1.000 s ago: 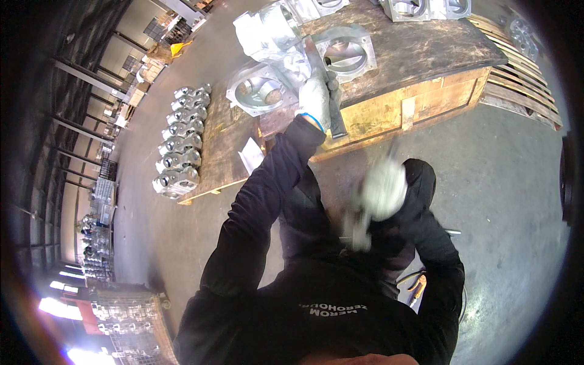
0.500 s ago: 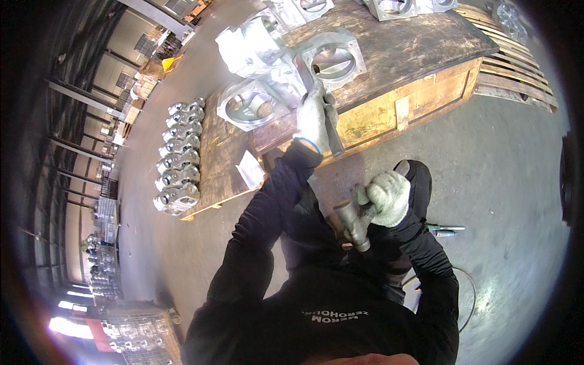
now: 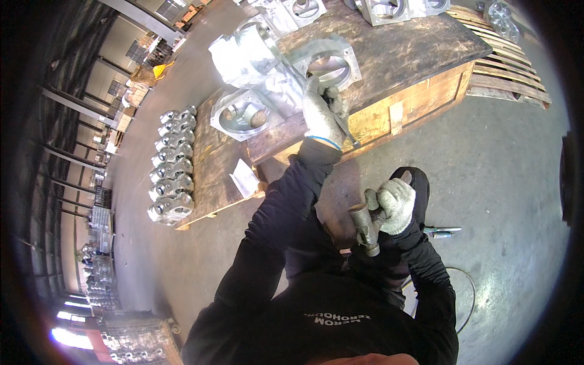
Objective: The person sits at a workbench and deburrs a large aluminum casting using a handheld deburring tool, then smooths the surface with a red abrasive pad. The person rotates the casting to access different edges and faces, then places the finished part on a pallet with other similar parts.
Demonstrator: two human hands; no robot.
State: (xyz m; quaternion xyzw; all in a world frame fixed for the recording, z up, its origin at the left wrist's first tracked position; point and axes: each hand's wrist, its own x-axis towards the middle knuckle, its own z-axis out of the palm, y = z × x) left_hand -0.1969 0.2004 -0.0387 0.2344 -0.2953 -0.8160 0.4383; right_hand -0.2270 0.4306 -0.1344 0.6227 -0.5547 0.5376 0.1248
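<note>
My left hand [image 3: 324,114], in a pale knit glove, is closed around a long flat steel bar [image 3: 348,135]. The bar slants past the hand, its far end against a shiny cast metal housing [image 3: 243,59]. That housing has square flanges with big round openings, one flange [image 3: 219,123] facing me at the left. My right hand [image 3: 398,204], gloved too, grips a hammer [image 3: 366,230] over my lap. The heavy, cylindrical hammer head shows; most of the handle is hidden by the hand.
The housing rests on a worn wooden bench [image 3: 426,38]. Several smaller castings [image 3: 173,167] line its left edge, near a white paper [image 3: 244,178]. More housings [image 3: 383,11] stand at the back. A slatted pallet [image 3: 508,67] lies right, and a tool [image 3: 443,232] with a hose lies on the floor.
My left hand has shifted slightly right and down, and the bar has rolled from its broad face toward its narrow edge. The hammer and right hand have moved a little right and down.
</note>
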